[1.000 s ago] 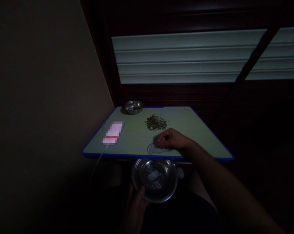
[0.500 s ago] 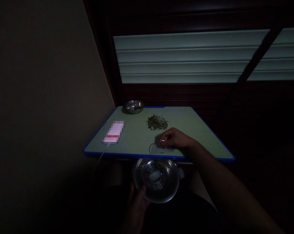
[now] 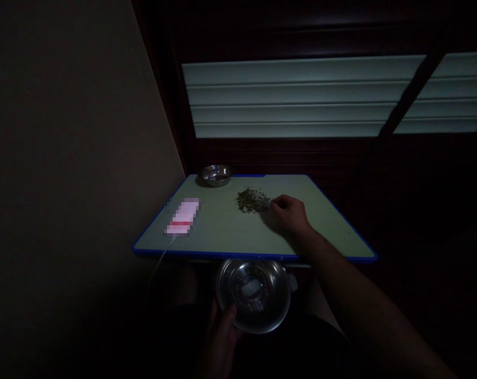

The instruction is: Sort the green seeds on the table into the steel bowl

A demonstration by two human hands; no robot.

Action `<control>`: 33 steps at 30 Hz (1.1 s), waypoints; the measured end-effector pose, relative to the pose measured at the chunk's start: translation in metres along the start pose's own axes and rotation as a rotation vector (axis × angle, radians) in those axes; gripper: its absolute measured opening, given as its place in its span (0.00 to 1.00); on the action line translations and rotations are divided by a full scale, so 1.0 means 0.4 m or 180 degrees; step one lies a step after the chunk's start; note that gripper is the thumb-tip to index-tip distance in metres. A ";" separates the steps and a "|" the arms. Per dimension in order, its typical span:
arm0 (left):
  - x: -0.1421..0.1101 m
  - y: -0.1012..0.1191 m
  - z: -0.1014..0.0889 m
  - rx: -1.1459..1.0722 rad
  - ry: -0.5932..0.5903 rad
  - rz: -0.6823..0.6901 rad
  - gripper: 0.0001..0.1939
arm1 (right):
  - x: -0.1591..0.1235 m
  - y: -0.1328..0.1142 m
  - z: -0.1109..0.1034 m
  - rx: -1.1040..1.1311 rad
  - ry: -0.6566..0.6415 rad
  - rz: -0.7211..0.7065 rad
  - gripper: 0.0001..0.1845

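Observation:
My left hand (image 3: pixel 224 329) is closed on the near-left rim of a shiny metal bowl (image 3: pixel 276 308), with the thumb over the edge. The bowl is just below the table's front edge, and reflections make its contents hard to read. Above the table, my right hand (image 3: pixel 291 212) is closed in a pinch at the right side of a loose pile of small greenish-brown grains (image 3: pixel 248 201). A faint, clear, thin piece (image 3: pixel 264 202) shows at its fingertips, over the grains; its outline is hard to see in the dim light.
A smaller metal bowl (image 3: pixel 215 176) stands at the table's back left corner. On the left lies a blurred-out phone (image 3: pixel 183 217) with a white cable (image 3: pixel 159 261) hanging over the front edge. The pale table (image 3: pixel 215 239) has a blue rim. Walls stand left and behind.
My right hand has moved away from me, from the table's front edge to the pile. The clear piece has left the front edge too. My left hand and its bowl stay nearly still.

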State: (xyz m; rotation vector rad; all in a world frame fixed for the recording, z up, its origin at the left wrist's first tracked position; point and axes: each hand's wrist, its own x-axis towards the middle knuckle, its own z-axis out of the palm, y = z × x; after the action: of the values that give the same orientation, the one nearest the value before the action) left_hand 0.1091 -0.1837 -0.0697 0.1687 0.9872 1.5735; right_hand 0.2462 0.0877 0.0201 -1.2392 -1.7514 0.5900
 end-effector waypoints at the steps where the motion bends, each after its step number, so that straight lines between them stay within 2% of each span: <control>1: 0.001 -0.001 -0.002 0.0002 0.0007 -0.0031 0.35 | -0.001 -0.001 -0.001 -0.0042 -0.0012 -0.0022 0.09; 10: -0.004 0.003 -0.002 -0.0083 -0.0088 -0.0067 0.36 | -0.008 0.000 0.007 -0.0265 -0.0321 -0.0149 0.10; 23: 0.000 -0.002 -0.010 -0.0116 0.0052 -0.0123 0.37 | -0.005 0.006 0.009 -0.0267 -0.0347 -0.0270 0.08; 33: 0.005 -0.006 -0.017 -0.0103 -0.0045 -0.0087 0.35 | -0.005 0.016 0.012 -0.0084 -0.0389 -0.0311 0.08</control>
State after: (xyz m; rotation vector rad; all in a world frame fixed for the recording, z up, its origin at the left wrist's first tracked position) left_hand 0.1061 -0.1856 -0.0764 0.1430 0.9489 1.5604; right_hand 0.2455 0.0890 0.0119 -1.1490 -1.9155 0.5979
